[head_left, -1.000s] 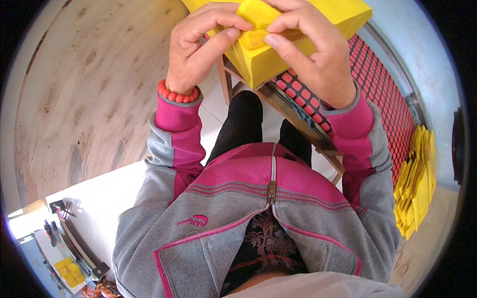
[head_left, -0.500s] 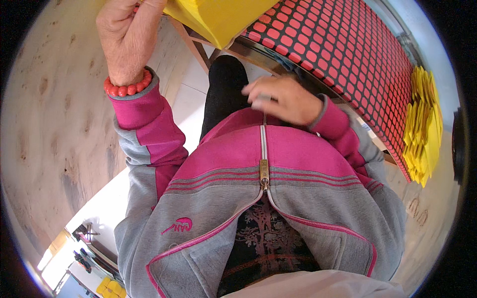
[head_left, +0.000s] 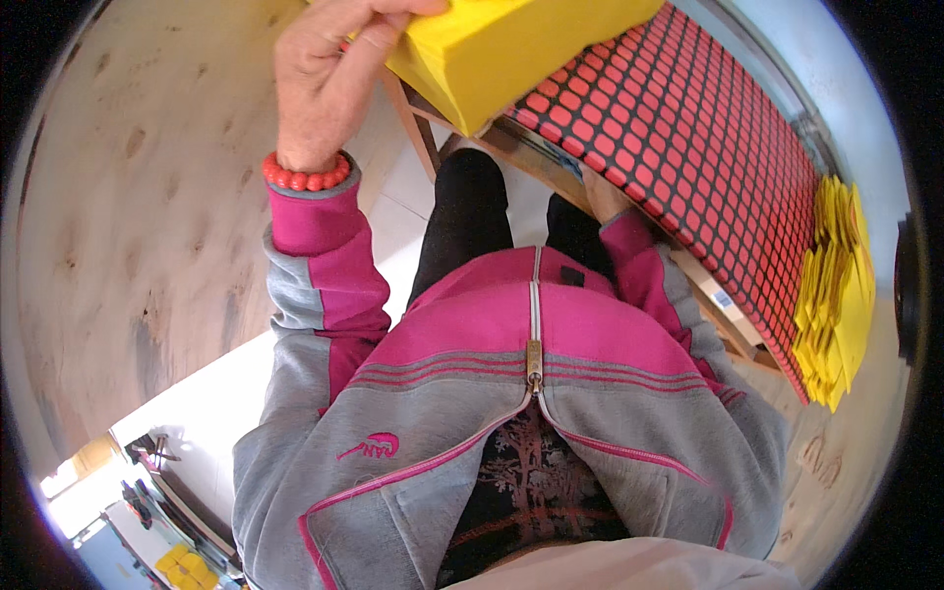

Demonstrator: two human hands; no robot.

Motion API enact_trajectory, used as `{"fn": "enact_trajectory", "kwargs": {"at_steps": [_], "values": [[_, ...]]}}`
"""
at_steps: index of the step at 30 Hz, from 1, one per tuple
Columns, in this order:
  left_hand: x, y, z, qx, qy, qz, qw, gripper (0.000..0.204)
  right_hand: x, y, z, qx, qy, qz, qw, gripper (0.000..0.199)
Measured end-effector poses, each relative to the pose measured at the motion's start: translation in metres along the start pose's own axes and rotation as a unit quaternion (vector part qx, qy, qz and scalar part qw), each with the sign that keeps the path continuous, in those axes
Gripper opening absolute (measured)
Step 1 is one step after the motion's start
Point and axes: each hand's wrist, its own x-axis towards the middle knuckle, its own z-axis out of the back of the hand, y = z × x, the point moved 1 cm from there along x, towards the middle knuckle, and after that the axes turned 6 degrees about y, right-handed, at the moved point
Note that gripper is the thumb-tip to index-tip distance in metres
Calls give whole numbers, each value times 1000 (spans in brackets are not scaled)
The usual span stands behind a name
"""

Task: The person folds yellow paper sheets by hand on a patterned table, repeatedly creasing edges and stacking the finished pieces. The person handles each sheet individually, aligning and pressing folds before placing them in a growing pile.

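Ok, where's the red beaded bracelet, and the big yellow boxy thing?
Red beaded bracelet [head_left: 299, 181]: head view, on its middle beads.
Big yellow boxy thing [head_left: 511, 71]: head view, on the side facing the person.

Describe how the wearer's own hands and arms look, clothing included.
Both hands are bare, without gloves. Above the left hand, a bracelet of chunky round red beads circles the wrist. The left sleeve has a magenta cuff with grey edging, then magenta and grey panels. The right sleeve shows the same colours; the right hand is mostly hidden.
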Motion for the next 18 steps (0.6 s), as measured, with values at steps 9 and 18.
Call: {"fn": "enact_trajectory", "kwargs": {"at_steps": [9, 18], "values": [[3, -5, 2, -4, 13, 6, 1000, 27, 2, 81, 141, 263, 348, 259, 861, 19], [7, -9, -1, -39, -2, -9, 999, 24, 126, 126, 273, 250, -5, 383, 889, 14]]}}
